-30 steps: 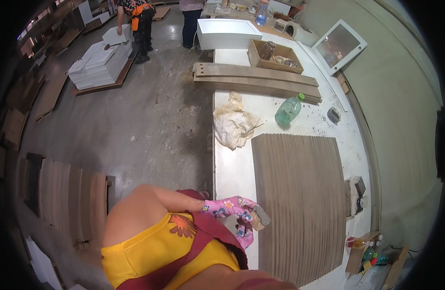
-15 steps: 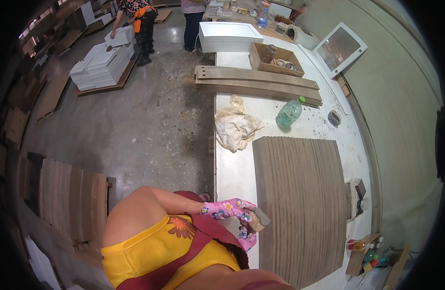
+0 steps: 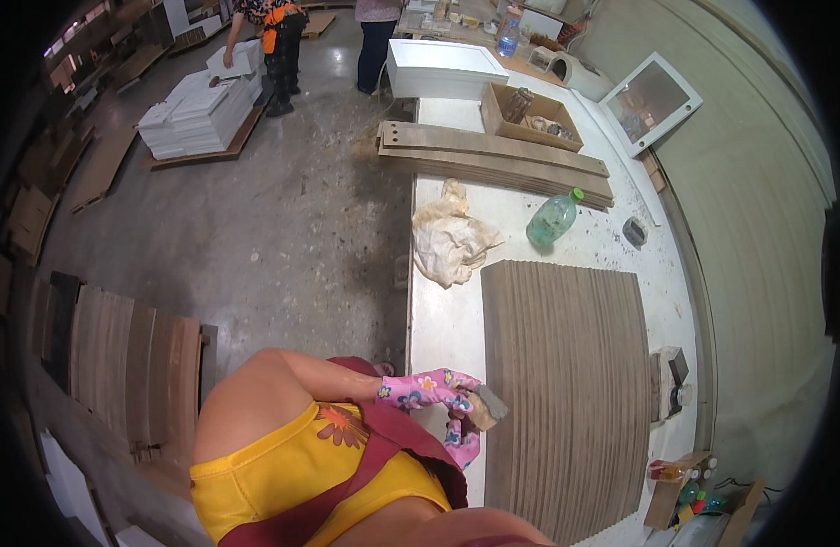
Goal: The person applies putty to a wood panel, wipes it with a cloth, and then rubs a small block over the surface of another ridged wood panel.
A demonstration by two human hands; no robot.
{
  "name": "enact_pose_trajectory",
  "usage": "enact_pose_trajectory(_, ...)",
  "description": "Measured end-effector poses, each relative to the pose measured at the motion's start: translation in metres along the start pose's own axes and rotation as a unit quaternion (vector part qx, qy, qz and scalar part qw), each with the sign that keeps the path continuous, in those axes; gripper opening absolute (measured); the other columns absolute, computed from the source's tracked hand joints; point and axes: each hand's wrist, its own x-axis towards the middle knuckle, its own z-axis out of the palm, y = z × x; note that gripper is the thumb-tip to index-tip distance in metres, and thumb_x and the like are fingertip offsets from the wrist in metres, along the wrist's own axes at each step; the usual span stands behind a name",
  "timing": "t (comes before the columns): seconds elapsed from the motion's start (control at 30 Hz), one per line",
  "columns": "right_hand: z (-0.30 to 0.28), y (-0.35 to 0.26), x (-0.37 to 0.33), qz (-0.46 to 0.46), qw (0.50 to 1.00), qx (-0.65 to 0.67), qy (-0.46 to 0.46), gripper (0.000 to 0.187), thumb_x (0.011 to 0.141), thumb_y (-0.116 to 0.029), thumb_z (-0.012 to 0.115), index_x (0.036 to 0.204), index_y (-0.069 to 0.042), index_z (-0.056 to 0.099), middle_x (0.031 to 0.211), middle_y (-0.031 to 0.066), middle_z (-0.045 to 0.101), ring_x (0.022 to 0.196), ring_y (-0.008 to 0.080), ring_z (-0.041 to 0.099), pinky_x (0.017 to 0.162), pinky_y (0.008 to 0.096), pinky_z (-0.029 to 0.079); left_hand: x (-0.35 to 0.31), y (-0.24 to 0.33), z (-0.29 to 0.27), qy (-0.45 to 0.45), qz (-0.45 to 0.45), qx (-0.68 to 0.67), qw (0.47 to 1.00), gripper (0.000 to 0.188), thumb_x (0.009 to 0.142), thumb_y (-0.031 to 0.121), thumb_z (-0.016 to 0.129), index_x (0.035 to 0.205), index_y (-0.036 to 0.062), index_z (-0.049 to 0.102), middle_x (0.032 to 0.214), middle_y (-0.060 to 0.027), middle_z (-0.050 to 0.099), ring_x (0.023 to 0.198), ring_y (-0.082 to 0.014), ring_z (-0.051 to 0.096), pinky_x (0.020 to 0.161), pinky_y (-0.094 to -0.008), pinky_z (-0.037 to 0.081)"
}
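Note:
A brown fluted panel (image 3: pixel 566 383) lies flat on the white table (image 3: pixel 443 319). My left hand (image 3: pixel 424 390), in a pink flowered glove, reaches across my body and is closed on a small grey-tan sanding block (image 3: pixel 486 406) pressed against the panel's left edge. My right hand (image 3: pixel 462 440), in the same kind of glove, sits just beneath the block with its fingers curled up to it; my apron hides most of it.
A crumpled cloth (image 3: pixel 452 242) and a lying green bottle (image 3: pixel 552 221) rest beyond the panel, then stacked brown boards (image 3: pixel 493 155) and a cardboard box (image 3: pixel 529 114). Two people (image 3: pixel 274 36) stand by white panels (image 3: pixel 196 118). Brown panels (image 3: pixel 128 365) lean on the left.
Both hands stay at the panel's left edge with the block, shifting only slightly. The view has drifted a little.

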Motion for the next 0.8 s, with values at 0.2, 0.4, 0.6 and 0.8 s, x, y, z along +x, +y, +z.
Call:
enact_pose_trajectory(0.2, 0.002, -0.007, -0.005, 0.017, 1.0, 0.018, 0.002, 0.02, 0.088, -0.006, 0.059, 0.107, 0.002, 0.062, 0.088, 0.0055, 0.066, 0.077, 0.0125, 0.059, 0.074, 0.0249, 0.046, -0.003, 0.0, 0.0, 0.005, 0.002, 0.001, 1.0, 0.047, 0.084, 0.016, 0.067, 0.124, -0.0053, 0.055, 0.107, -0.0109, 0.066, 0.1, -0.0156, 0.062, 0.087, -0.0274, 0.047)
enact_pose_trajectory(0.4, -0.006, 0.008, 0.001, -0.043, 0.999, -0.005, -0.015, 0.024, 0.087, -0.006, 0.061, 0.11, 0.002, 0.06, 0.089, 0.0052, 0.065, 0.078, 0.0132, 0.059, 0.075, 0.0249, 0.045, -0.002, 0.001, -0.001, 0.004, 0.003, -0.003, 1.0, 0.046, 0.084, 0.017, 0.067, 0.123, -0.0059, 0.056, 0.105, -0.0115, 0.067, 0.1, -0.016, 0.063, 0.087, -0.0275, 0.048)
enact_pose_trajectory(0.6, -0.007, 0.0, -0.001, -0.01, 1.0, -0.017, -0.016, 0.025, 0.087, -0.008, 0.061, 0.11, 0.002, 0.059, 0.092, 0.0062, 0.065, 0.081, 0.0141, 0.059, 0.075, 0.0259, 0.046, -0.003, 0.003, 0.001, 0.012, 0.0, 0.009, 1.0, 0.045, 0.084, 0.018, 0.066, 0.122, -0.0061, 0.057, 0.104, -0.0119, 0.067, 0.099, -0.0167, 0.063, 0.087, -0.0274, 0.048)
enact_pose_trajectory(0.8, -0.008, 0.004, 0.0, -0.01, 1.0, -0.024, -0.013, 0.024, 0.087, -0.01, 0.062, 0.107, 0.002, 0.06, 0.091, 0.0069, 0.065, 0.08, 0.0147, 0.059, 0.074, 0.0269, 0.046, -0.003, -0.003, -0.004, 0.034, -0.015, 0.043, 0.998, 0.045, 0.085, 0.019, 0.064, 0.121, -0.0061, 0.057, 0.104, -0.0124, 0.067, 0.099, -0.0176, 0.063, 0.088, -0.0279, 0.048)
